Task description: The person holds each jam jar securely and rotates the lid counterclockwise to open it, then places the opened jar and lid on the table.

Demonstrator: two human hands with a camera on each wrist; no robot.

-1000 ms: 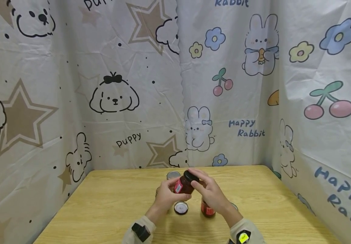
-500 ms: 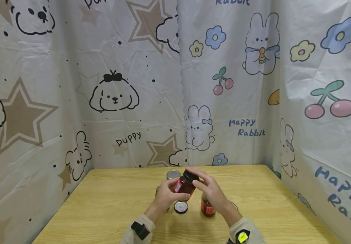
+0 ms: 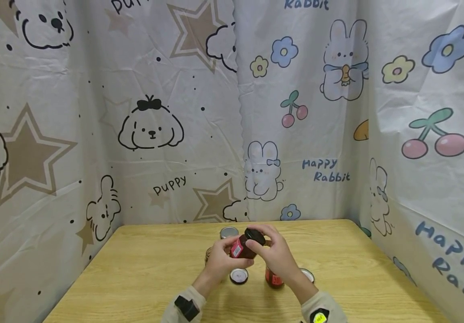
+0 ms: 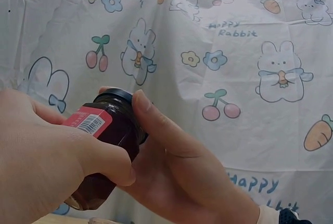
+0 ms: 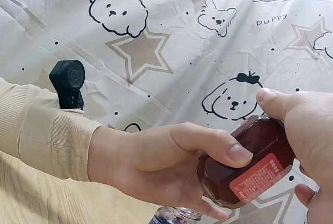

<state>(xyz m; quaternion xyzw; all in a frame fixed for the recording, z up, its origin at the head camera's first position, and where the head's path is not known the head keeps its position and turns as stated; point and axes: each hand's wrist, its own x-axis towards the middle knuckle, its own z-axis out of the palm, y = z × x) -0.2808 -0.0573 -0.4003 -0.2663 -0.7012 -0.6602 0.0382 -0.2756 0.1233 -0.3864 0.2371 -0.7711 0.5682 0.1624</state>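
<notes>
Left hand (image 3: 218,261) grips tilted jar (image 3: 242,250); right hand (image 3: 277,252) grasps black lid (image 3: 255,236) at its mouth. Upturned lid (image 3: 239,276) lies near second jar (image 3: 274,280) on table (image 3: 147,269).

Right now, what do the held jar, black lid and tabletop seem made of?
Held jar: likely glass, glossy; highlights, faceted walls, see-through base.
Black lid: probably coated metal, smooth; sheen along the rim, though plastic possible.
Tabletop: wood or wood-look laminate, low sheen; grain lines show, can't tell which.

Left hand (image 5: 171,164) grips tilted dark jar (image 5: 264,141), red label (image 5: 257,178) showing; right hand (image 5: 309,135) at upper end; dog-print curtain (image 5: 182,73) behind.
</notes>
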